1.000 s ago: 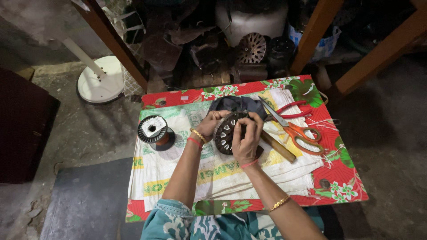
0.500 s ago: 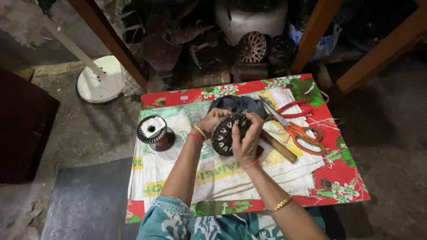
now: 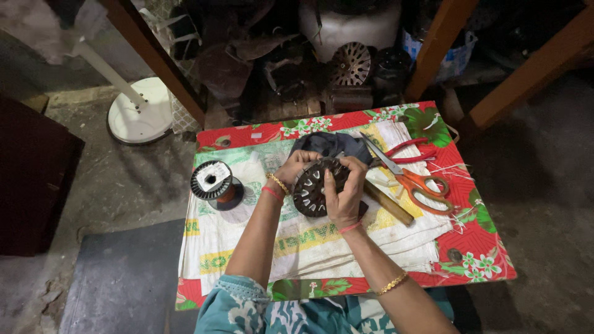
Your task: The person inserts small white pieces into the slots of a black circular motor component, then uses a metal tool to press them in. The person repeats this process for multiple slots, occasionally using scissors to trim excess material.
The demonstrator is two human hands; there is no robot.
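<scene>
Both of my hands hold a dark round slotted metal core (image 3: 311, 190), tilted up on its edge above the cloth-covered table (image 3: 476, 247). My left hand (image 3: 294, 168) grips its upper left rim. My right hand (image 3: 346, 188) wraps its right side, with fingers over the top edge. A dark cloth (image 3: 328, 144) lies just behind the core.
A spool of copper wire (image 3: 215, 183) stands to the left. Orange-handled scissors (image 3: 411, 178), red-handled pliers (image 3: 411, 151) and a wooden-handled tool (image 3: 388, 204) lie to the right. A white sack (image 3: 297, 244) covers the floral cloth. A white fan base (image 3: 139, 117) and clutter lie behind.
The core has tilted a little and my right fingers have shifted along its top edge. Nothing else on the table has moved.
</scene>
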